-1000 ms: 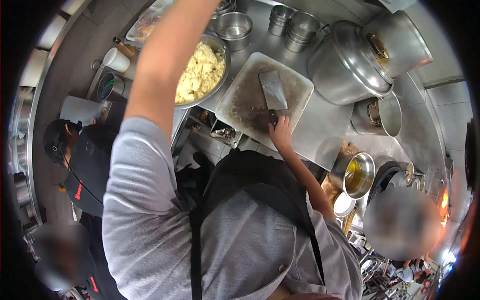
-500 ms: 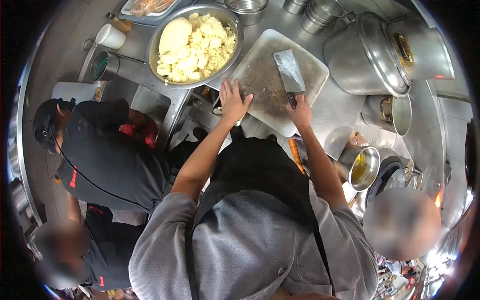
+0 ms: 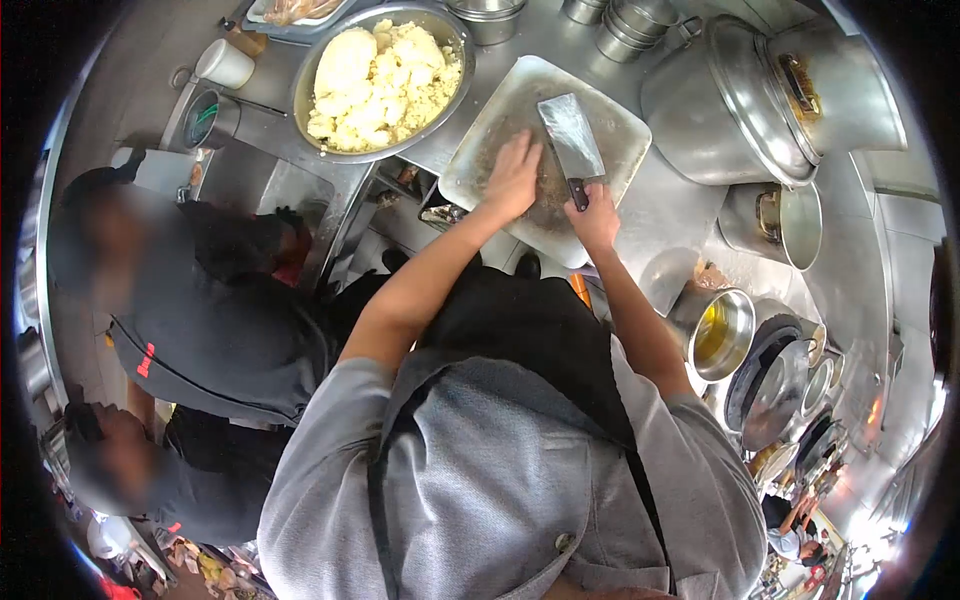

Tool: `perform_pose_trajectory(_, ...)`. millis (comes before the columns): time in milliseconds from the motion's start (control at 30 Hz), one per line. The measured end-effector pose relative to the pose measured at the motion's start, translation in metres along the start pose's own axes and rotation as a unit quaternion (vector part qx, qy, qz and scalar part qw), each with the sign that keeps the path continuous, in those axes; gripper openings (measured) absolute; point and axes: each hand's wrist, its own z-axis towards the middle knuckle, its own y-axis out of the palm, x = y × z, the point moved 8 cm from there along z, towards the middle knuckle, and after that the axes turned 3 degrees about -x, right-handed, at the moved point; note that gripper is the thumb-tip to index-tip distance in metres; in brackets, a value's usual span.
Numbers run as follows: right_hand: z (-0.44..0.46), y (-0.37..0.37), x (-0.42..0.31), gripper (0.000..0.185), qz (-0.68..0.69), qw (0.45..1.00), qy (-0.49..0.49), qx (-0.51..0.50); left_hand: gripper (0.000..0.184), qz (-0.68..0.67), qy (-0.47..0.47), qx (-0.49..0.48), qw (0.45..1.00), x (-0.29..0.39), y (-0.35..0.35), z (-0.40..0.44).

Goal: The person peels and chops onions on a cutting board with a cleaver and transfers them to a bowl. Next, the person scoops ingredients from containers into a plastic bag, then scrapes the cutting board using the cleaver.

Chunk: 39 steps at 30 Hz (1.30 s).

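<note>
A worn white cutting board (image 3: 625,140), browned across its middle, rests at an angle on the steel counter. My right hand (image 3: 597,217) is closed around the dark handle of a cleaver (image 3: 572,138); its broad blade lies over the board, pointing away from me. My left hand (image 3: 513,175) is over the left part of the board, fingers stretched forward and holding nothing. Left of the board stands a big steel bowl (image 3: 300,112) heaped with a pale yellow, crumbly mash (image 3: 385,85).
To the right are a large lidded pot (image 3: 695,110), a smaller pot (image 3: 765,225) and a pot with yellow liquid (image 3: 712,335). Steel containers (image 3: 635,25) stand at the back. Two co-workers in black (image 3: 225,320) are close on my left, one beside a sink (image 3: 300,190). A white cup (image 3: 225,64) stands far left.
My left hand has moved from the board's left edge forward and right onto its surface. My right hand still grips the cleaver. The nearest co-worker's head has turned.
</note>
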Motion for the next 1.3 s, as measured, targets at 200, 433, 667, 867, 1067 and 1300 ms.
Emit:
perform_pose_trajectory(200, -0.003, -0.005, 0.001, 0.043, 0.018, 1.0, 0.002, -0.001, 0.056, -0.02, 0.005, -0.1, 0.995, -0.001, 0.05, 0.059)
perform_pose_trajectory(433, -0.004, -0.003, 0.007, 0.042, 0.038, 0.999, -0.022, 0.01, 0.054, 0.012, -0.13, 0.038, 0.991, 0.003, -0.027, -0.017)
perform_pose_trajectory(667, -0.003, -0.002, 0.006, 0.044, 0.033, 0.999, -0.024, 0.005, 0.101, 0.062, -0.304, -0.021, 0.951, -0.069, -0.002, -0.07)
perform_pose_trajectory(867, 0.015, 0.001, 0.023, 0.054, 0.016, 0.997, -0.021, -0.073, 0.104, 0.069, -0.322, -0.033, 0.944, -0.069, -0.02, -0.063)
perform_pose_trajectory(1067, 0.008, -0.01, 0.059, 0.056, 0.047, 0.994, -0.008, -0.102, 0.103, 0.032, -0.399, -0.051, 0.915, -0.077, -0.025, -0.071)
perform_pose_trajectory(1300, -0.014, -0.019, 0.058, 0.047, 0.058, 0.998, -0.003, -0.032, 0.103, 0.015, -0.441, 0.0, 0.898, -0.059, -0.018, -0.087)
